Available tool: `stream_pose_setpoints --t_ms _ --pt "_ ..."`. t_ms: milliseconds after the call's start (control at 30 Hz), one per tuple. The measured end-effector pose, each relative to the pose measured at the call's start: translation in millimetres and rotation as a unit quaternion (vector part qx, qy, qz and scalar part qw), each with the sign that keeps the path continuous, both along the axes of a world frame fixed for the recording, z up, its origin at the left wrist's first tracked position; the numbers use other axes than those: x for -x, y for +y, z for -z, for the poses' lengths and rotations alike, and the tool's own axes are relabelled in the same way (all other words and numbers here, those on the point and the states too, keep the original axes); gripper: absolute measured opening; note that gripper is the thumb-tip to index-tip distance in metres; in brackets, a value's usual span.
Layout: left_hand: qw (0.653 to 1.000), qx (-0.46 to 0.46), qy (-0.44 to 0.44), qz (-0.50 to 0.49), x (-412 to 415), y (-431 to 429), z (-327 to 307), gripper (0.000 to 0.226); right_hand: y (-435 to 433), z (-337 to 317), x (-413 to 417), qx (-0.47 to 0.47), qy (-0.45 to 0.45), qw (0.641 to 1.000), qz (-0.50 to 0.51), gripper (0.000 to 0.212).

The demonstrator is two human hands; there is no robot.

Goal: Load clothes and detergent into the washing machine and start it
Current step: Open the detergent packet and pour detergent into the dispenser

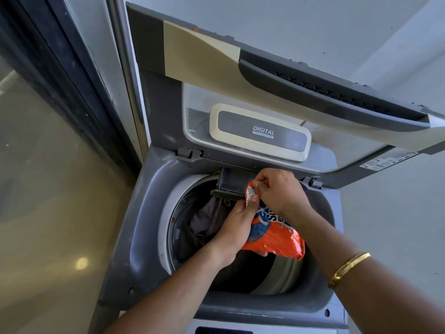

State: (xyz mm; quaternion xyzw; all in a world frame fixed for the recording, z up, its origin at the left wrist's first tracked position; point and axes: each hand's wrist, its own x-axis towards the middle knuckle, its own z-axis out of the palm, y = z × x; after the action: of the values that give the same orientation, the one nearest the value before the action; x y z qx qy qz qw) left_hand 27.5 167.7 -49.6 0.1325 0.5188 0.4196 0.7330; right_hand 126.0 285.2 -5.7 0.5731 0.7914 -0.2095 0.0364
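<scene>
A grey top-loading washing machine [144, 213] stands with its lid [265, 75] raised. Dark clothes [204, 220] lie inside the drum. At the back of the opening a grey detergent drawer [231, 186] is pulled out. Over the drum I hold an orange detergent packet [274, 235]. My left hand [238, 225] grips the packet from the left, thumb on its upper front. My right hand [277, 191] pinches the packet's top corner, just above the drawer. A gold bangle sits on my right wrist.
A dark door frame [72, 80] and tiled floor [48, 213] lie to the left of the machine. A pale wall [397, 213] runs behind and to the right. The machine's control panel [240, 330] shows at the bottom edge.
</scene>
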Motion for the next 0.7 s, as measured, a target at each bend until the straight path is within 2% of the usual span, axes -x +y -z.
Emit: stream_pose_setpoints --t_ms 267,567,700 --pt "1.0 -0.009 0.012 -0.001 5 -1 1 0.052 -1 4 3 -0.008 -0.011 1.0 0.014 0.016" --pt "1.0 0.003 0.001 0.007 14 -6 -1 0.033 -4 9 7 -0.009 -0.021 0.999 0.026 0.014" --pt "1.0 0.016 -0.011 0.013 16 -4 0 0.046 -5 10 9 -0.012 -0.03 0.999 0.025 0.016"
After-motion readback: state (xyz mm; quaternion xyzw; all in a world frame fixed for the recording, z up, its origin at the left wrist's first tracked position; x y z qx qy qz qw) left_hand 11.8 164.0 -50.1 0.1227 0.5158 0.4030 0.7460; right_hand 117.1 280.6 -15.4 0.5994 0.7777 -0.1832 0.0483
